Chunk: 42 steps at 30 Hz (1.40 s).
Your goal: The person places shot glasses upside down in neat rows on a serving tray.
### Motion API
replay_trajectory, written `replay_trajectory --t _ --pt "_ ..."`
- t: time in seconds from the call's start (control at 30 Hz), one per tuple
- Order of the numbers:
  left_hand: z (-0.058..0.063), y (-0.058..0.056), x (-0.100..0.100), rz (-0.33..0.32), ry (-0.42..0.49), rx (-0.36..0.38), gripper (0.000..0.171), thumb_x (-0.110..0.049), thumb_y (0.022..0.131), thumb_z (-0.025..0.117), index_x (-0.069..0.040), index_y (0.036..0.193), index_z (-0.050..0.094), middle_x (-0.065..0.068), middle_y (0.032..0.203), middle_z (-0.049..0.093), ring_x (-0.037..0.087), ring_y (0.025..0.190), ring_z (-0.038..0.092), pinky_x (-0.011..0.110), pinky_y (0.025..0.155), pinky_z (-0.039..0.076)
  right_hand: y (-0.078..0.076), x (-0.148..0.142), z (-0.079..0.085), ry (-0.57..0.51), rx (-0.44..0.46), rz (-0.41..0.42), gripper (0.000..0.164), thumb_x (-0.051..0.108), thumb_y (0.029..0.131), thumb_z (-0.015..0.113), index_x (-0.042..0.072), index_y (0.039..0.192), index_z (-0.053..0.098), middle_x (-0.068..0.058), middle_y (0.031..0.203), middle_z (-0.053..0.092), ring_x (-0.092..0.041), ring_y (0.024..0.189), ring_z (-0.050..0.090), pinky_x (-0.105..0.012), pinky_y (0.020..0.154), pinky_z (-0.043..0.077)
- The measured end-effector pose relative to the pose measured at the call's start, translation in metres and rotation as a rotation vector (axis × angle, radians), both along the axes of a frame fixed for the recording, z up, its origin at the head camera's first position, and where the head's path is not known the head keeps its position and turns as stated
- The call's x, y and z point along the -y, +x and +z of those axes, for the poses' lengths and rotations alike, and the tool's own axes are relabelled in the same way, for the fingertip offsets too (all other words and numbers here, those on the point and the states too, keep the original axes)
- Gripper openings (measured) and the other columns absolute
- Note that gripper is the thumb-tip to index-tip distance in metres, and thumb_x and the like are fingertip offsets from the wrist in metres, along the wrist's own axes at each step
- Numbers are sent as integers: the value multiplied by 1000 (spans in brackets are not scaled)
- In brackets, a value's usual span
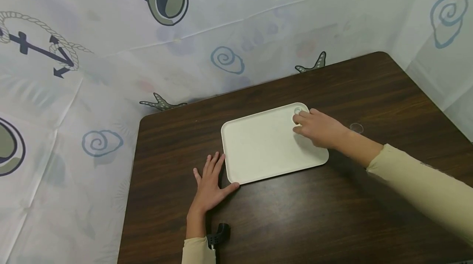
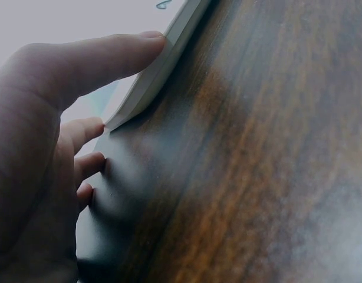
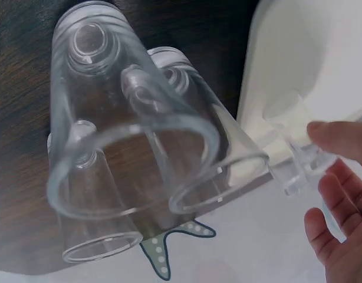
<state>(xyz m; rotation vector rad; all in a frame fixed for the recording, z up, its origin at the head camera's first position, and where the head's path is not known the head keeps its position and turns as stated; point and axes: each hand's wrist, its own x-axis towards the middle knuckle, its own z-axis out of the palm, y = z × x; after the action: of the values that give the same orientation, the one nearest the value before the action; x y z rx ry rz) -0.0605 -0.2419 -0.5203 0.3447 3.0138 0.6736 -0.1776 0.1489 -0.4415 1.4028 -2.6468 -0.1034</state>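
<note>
A cream-coloured rectangular tray (image 1: 258,141) lies on the dark wooden table. My left hand (image 1: 210,190) spreads its fingers at the tray's near left corner, the thumb (image 2: 128,53) against the tray's edge. Over the tray's far right corner, my right hand (image 1: 314,126) has its thumb and fingers bent round a small clear glass (image 3: 312,158). Clear plastic or glass makes its outline faint. Beside those fingers stands another clear glass (image 3: 281,147) on the tray, its round rim showing in the head view.
Several tall clear glasses, one of them a large glass (image 3: 128,147) close to the right wrist camera, stand right of the tray. In the head view a faint glass rim (image 1: 356,127) shows behind the right wrist. A patterned cloth (image 1: 199,67) hangs along the table's far edge.
</note>
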Motion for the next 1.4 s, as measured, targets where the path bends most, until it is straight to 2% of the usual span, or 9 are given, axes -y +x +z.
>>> replay_trajectory --t 0.2,0.53,0.67,0.8,1.0,1.07,1.13,1.27,1.4 --pt "1 -1 0 -1 6 -2 99 -69 81 64 -25 159 20 3 163 17 29 150 7 74 103 -7 -1 -12 15 -73 59 -53 33 3 82 74 11 114 73 -7 112 56 -25 97 52 -35 69 41" --pt "-1 1 -1 0 0 12 99 -70 81 63 -26 159 19 1 163 16 28 150 6 74 104 -8 0 -48 32 -280 142 -129 30 5 81 76 8 111 73 -11 109 59 -28 94 57 -45 76 49" --pt "-1 1 0 1 0 3 99 -70 81 63 -27 159 20 2 163 16 29 150 6 74 103 -7 4 -67 38 -333 212 -206 31 6 82 77 9 113 73 -9 112 59 -24 91 59 -42 76 51" --pt "0 1 0 2 2 -4 98 -69 81 64 -26 158 20 3 163 17 29 150 7 74 103 -7 10 -89 42 -368 279 -290 31 2 87 70 9 116 71 -8 114 58 -23 93 59 -41 75 50" --pt "2 1 -2 -4 15 -3 98 -68 82 64 -26 158 21 4 163 17 30 150 7 74 103 -8 17 -128 26 -389 366 -373 42 -13 86 53 5 121 69 -9 116 58 -16 82 51 -32 65 40" --pt "2 1 -2 -5 17 -5 98 -68 82 64 -26 159 20 4 163 17 30 150 7 74 103 -7 20 -138 19 -393 400 -405 43 -14 86 53 4 123 68 -9 116 59 -15 78 48 -30 63 38" --pt "2 1 -2 -5 15 -4 98 -68 82 64 -26 159 20 4 163 17 30 150 7 74 103 -7 23 -146 13 -394 435 -425 42 -13 86 57 3 124 66 -11 117 59 -16 81 52 -31 65 41" --pt "1 1 -2 -3 10 -2 98 -68 82 64 -27 159 20 4 163 17 30 150 7 75 103 -7 26 -154 3 -380 531 -482 43 -6 87 66 3 129 63 -16 123 58 -31 99 60 -46 78 49" --pt "1 1 -3 -6 16 -7 98 -66 81 66 -26 158 22 5 163 18 31 149 8 75 102 -6 26 -156 -7 -394 615 -547 48 1 86 71 4 132 59 -22 129 56 -45 116 54 -61 89 44"
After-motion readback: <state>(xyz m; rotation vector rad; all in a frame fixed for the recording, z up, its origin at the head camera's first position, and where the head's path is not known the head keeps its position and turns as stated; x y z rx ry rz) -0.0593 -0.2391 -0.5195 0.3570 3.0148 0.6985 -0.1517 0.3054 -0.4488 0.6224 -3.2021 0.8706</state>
